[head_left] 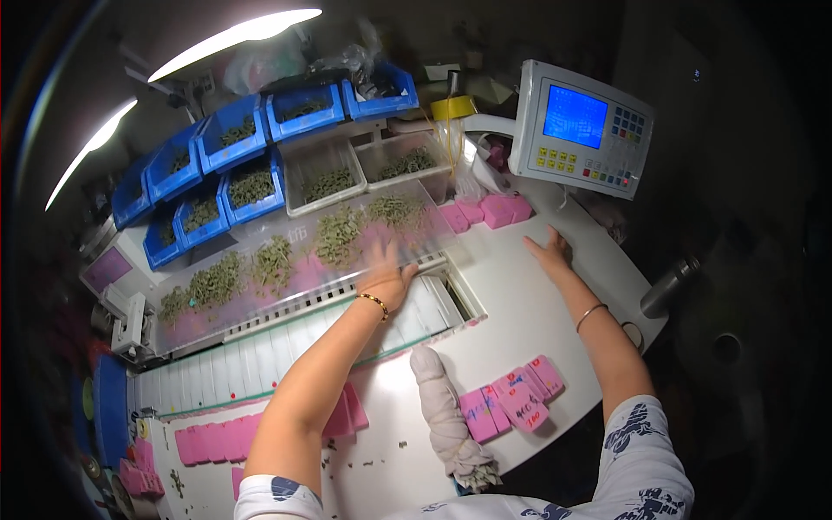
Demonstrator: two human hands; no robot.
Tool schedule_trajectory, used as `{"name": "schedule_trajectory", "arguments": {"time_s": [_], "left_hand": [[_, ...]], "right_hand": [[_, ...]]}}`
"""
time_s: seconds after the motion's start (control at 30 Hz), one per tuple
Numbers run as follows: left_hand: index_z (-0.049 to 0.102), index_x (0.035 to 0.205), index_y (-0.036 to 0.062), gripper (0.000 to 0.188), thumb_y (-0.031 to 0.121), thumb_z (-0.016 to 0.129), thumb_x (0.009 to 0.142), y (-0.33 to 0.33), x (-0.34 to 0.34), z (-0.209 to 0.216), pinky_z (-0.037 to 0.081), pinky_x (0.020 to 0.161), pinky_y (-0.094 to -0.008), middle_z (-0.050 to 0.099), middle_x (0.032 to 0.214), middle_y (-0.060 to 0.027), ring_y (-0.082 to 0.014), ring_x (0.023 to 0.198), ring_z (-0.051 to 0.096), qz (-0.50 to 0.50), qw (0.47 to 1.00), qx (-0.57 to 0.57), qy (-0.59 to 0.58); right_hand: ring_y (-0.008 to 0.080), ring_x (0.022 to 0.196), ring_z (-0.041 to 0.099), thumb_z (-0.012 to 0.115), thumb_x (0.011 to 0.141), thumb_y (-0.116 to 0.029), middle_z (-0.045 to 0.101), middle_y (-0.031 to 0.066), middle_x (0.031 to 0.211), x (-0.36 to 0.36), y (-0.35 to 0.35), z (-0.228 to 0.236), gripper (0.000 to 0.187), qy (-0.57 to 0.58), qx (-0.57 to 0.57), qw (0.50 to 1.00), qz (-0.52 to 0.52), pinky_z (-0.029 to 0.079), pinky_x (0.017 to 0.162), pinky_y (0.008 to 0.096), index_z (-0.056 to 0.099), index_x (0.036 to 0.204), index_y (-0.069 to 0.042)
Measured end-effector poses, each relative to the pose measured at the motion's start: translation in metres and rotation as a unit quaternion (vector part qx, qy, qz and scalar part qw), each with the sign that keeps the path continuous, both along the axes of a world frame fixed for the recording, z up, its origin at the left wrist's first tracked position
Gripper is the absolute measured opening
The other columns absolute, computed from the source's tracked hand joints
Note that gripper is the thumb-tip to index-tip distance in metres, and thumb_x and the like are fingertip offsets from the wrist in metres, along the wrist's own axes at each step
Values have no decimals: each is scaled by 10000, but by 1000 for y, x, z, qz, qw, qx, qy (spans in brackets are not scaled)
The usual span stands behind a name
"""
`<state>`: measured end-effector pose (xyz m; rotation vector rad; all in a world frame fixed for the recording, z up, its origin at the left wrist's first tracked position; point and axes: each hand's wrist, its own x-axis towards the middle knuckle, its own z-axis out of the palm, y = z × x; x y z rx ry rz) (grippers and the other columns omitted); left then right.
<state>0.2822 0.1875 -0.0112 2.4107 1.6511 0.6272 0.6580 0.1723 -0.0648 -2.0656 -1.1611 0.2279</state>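
My left hand, with a beaded bracelet, reaches over a clear sheet at the lower edge of a pile of small grey-green pieces. Its fingers look stretched out, though blurred, and I see nothing held in them. Below its wrist lies a row of pale, narrow channels. My right hand, above the white tabletop, has its fingers apart and holds nothing. Pink blocks lie just beyond it. More grey-green piles are spread along the sheet to the left.
Blue bins and clear trays with similar pieces stand behind. A control panel with a lit blue screen is at the back right. Nearer me lie a twisted cloth bundle, pink marked packs and a pink row.
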Motion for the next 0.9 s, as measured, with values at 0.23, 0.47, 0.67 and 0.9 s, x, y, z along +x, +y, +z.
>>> {"name": "schedule_trajectory", "arguments": {"time_s": [0.23, 0.47, 0.67, 0.9], "left_hand": [[202, 1452, -53, 887, 477, 591, 856, 52, -7, 7, 219, 1146, -455, 207, 1503, -296, -437, 1396, 211, -30, 985, -117, -119], [422, 1366, -20, 730, 527, 498, 888, 78, -10, -18, 140, 1142, -535, 272, 1468, -286, -482, 1368, 186, -30, 996, -76, -24], [451, 1368, 22, 706, 555, 450, 906, 56, 0, 13, 177, 1131, -537, 324, 1448, -274, -465, 1360, 231, -42, 989, -105, 97], [594, 1190, 33, 659, 556, 627, 790, 25, 49, 13, 402, 919, -505, 546, 1233, -215, -379, 1097, 529, -110, 988, 8, 108]], "right_hand": [[383, 1359, 260, 640, 728, -662, 335, 234, 1440, -6, 94, 11, 934, -30, 60, 997, -21, 161, 1133, 484, 346, 1435, -128], [393, 1372, 244, 499, 800, -690, 356, 211, 1443, -51, 118, 62, 789, -152, -143, 978, -11, 160, 1095, 590, 428, 1402, -185], [363, 1386, 247, 478, 783, -723, 321, 204, 1467, -58, 122, 64, 895, -183, -150, 971, -13, 181, 1102, 561, 350, 1441, -130], [356, 1382, 290, 510, 748, -748, 314, 211, 1476, 2, 89, 52, 1024, -181, -86, 980, 19, 175, 1122, 529, 240, 1479, -84]]}}
